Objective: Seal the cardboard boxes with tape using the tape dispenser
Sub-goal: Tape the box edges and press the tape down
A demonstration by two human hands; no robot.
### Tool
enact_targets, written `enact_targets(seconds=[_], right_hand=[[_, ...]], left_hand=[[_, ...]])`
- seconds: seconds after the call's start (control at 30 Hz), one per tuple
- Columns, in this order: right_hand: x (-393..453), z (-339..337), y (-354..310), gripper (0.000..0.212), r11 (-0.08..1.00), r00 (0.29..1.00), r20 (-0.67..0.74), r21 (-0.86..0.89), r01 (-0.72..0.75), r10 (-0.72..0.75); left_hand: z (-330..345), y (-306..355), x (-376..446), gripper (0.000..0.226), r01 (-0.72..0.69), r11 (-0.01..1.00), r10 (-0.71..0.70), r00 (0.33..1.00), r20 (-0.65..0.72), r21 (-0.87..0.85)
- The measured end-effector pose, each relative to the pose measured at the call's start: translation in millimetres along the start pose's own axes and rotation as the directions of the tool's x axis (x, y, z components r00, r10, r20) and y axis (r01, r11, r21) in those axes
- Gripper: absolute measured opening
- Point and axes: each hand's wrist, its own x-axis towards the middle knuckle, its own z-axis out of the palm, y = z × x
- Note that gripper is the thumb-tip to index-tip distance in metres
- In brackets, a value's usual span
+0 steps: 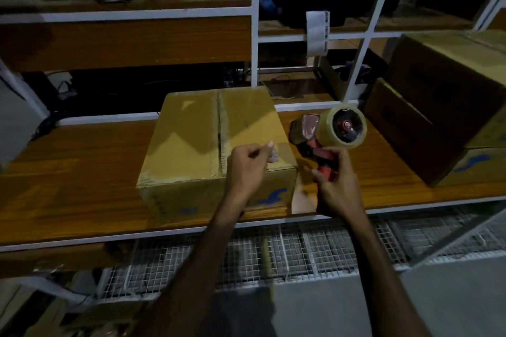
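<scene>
— What are the hands doing at the counter?

— The right hand [338, 186] grips the red handle of the tape dispenser [327, 135], fingers curled round it, holding it just off the right side of the cardboard box [216, 145]. The left hand [247, 165] hovers over the box's near right corner with fingers curled and thumb against forefinger; whether it pinches a tape end, I cannot tell.

— And the dispenser itself?

— Its clear tape roll [347, 127] points toward two o'clock, its red head toward the box.

— Where does the box sit?

— At the centre of the wooden counter [82, 172], flaps closed, the centre seam running from twelve to six o'clock, a blue logo on its near face.

— What surrounds it?

— Two more stacked boxes [443, 107] stand at three o'clock, well apart. A white-framed shelf [126, 44] rises at twelve o'clock, a paper slip [317, 33] hanging from its rail. Wire mesh [301, 252] runs below the counter's edge.
</scene>
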Motion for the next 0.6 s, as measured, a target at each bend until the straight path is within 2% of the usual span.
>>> enact_targets(seconds=[0.07,0.13,0.27,0.47,0.6], right_hand=[[-16,10,-9,0.045,0.999,0.999,0.012,0.031,0.044,-0.044],[-30,20,-16,0.045,0.996,0.996,0.02,0.035,0.082,-0.083],[-47,38,-26,0.047,0.992,0.991,0.036,0.039,0.124,-0.125],[-53,58,-44,0.047,0.99,0.993,0.007,0.073,0.118,-0.119],[-50,64,-53,0.046,0.988,0.991,-0.03,0.082,0.134,-0.132]], left_hand=[[1,8,-2,0.043,0.092,0.976,-0.098,0.995,-0.023,-0.199],[-1,17,-4,0.054,0.192,0.93,-0.207,0.978,-0.015,-0.314],[-12,25,-4,0.063,0.352,0.87,-0.347,0.935,0.08,-0.344],[-39,16,-15,0.051,0.351,0.79,-0.326,0.935,0.142,-0.503],[-55,6,-24,0.041,0.371,0.73,-0.275,0.928,0.25,-0.575]])
